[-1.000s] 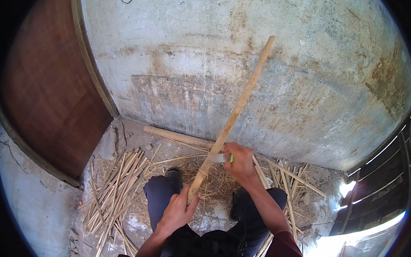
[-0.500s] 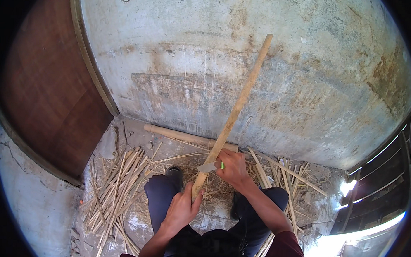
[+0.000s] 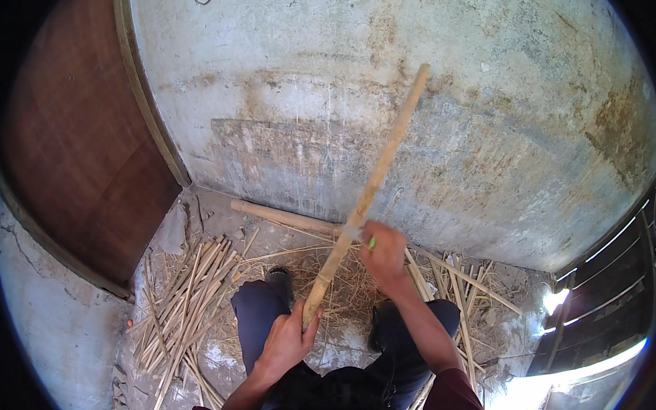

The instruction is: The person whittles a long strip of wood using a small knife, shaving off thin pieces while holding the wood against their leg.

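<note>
A long, tan bamboo pole (image 3: pixel 382 163) slants up and away between my knees, its far end in front of the wall. My left hand (image 3: pixel 287 339) is wrapped round the near end of it. Farther up the pole, my right hand (image 3: pixel 384 252) is closed on a knife (image 3: pixel 353 232) with a green handle, of which only a bit shows. The blade lies across the pole and is smeared by motion.
Split bamboo strips (image 3: pixel 187 301) lie heaped on the floor at the left, with more strips (image 3: pixel 464 289) at the right. A thicker bamboo pole (image 3: pixel 284 216) lies along the foot of the stained wall (image 3: pixel 290 59). Shavings (image 3: pixel 350 289) litter the floor between my feet. A brown door (image 3: pixel 85 131) stands at the left.
My right hand and the knife have moved up along the pole, away from my left hand. The pole's far end has dipped slightly. My left hand keeps its hold.
</note>
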Demonstrator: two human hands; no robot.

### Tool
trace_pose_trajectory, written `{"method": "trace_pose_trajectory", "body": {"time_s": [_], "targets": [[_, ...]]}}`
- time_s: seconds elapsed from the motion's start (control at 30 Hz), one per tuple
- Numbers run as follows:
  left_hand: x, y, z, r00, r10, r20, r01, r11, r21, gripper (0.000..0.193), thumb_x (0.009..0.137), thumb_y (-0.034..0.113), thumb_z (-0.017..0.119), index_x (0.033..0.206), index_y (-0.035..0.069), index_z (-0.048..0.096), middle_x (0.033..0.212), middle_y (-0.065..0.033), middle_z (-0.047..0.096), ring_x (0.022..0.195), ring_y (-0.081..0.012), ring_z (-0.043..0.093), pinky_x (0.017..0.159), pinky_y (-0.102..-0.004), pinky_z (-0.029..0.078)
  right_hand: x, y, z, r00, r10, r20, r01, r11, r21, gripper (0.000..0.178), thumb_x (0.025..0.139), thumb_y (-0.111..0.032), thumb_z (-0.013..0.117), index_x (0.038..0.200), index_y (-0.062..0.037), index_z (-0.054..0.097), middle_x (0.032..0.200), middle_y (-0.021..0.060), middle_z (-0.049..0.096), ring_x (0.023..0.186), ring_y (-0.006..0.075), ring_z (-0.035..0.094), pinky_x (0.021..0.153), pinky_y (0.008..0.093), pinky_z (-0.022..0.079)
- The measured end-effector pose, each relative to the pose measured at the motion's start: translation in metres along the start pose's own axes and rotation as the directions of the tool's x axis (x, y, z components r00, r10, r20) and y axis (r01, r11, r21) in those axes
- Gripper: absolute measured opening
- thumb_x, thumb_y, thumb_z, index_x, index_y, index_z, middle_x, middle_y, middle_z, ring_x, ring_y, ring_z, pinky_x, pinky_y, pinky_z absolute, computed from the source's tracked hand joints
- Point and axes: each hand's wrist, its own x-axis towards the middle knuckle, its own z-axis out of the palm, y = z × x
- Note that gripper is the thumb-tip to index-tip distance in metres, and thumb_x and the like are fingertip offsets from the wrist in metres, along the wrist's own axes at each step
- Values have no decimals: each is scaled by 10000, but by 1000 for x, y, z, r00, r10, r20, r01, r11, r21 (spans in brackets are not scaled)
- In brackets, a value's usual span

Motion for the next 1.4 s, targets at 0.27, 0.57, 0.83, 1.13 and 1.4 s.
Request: {"method": "trace_pose_trajectory", "body": {"time_s": [0.27, 0.57, 0.83, 1.13, 1.4], "targets": [[-8, -16, 8, 998, 52, -36, -51, 998, 22, 392, 1062, 303, 639, 1174, -69, 590, 698, -297, 637, 686, -516, 653, 659, -571, 495, 13, 15, -11, 995, 67, -77, -67, 998, 4, 43, 849, -27, 605, 820, 4, 611, 746, 227, 643, 681, 451, 646, 624, 510, 499], [-27, -36, 9, 998, 67, 20, -67, 998, 13, 311, 1054, 266, 635, 1123, -33, 587, 662, -289, 621, 686, -522, 656, 618, -588, 479, 27, 48, -21, 961, 113, -251, -142, 985, -100, 55, 839, -39, 641, 857, -16, 688, 757, 228, 685, 703, 447, 675, 647, 521, 521], [-51, -55, 2, 993, 54, 100, -57, 998, 30, 279, 1036, 242, 664, 1070, -22, 583, 670, -295, 623, 691, -521, 652, 608, -580, 486, 37, 85, -42, 925, 231, -303, -287, 945, -156, 157, 890, -37, 612, 950, 33, 739, 758, 303, 651, 741, 508, 651, 687, 536, 509], [-64, -61, -3, 990, 87, 108, -96, 992, 82, 309, 1022, 274, 690, 1075, -13, 586, 697, -291, 643, 737, -514, 675, 625, -583, 509, 55, 126, -76, 885, 293, -362, -373, 912, -172, 205, 931, -99, 607, 835, 62, 690, 770, 337, 625, 763, 534, 629, 718, 568, 471], [-72, -71, 1, 982, 105, 159, -121, 988, 92, 300, 1019, 286, 699, 1089, 13, 595, 692, -263, 657, 715, -513, 672, 620, -583, 507, 54, 225, -88, 822, 283, -495, -400, 904, -148, 291, 951, -159, 572, 830, 82, 682, 813, 336, 667, 796, 537, 654, 767, 577, 474]]}}
